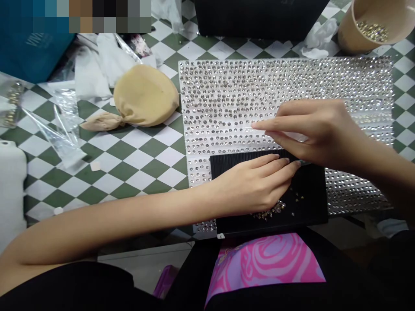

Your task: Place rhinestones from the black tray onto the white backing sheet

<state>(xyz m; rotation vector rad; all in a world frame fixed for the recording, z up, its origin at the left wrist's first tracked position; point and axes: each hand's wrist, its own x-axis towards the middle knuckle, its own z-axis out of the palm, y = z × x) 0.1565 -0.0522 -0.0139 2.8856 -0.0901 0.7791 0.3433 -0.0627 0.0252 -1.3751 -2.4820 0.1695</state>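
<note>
Past the far right corner of a flat white sheet dotted with rows of shiny silver stones (223,101) sits a round beige tub (347,30), with small gold stones (372,32) in it. Near the left edge of the green and white checkered table (152,177), a clear plastic bag (4,106) has gold bits inside. A black rectangular tray (309,207) lies over the near edge of the sheet, close to the table's near edge. It holds a little pile of shiny stones (272,211) and a few loose ones.

The left hand (256,181) is laid across the tray, right by the pile, with its fingers close together. I cannot tell if it holds anything. The right hand (327,129) is over the middle of the sheet, thumb and pointing finger close together, with a thin clear sliver (248,128) at the tips. The sliver points left.

The sheet's long side runs left to right. The tray's does too, with its right end tipped a bit toward the far side.
</note>
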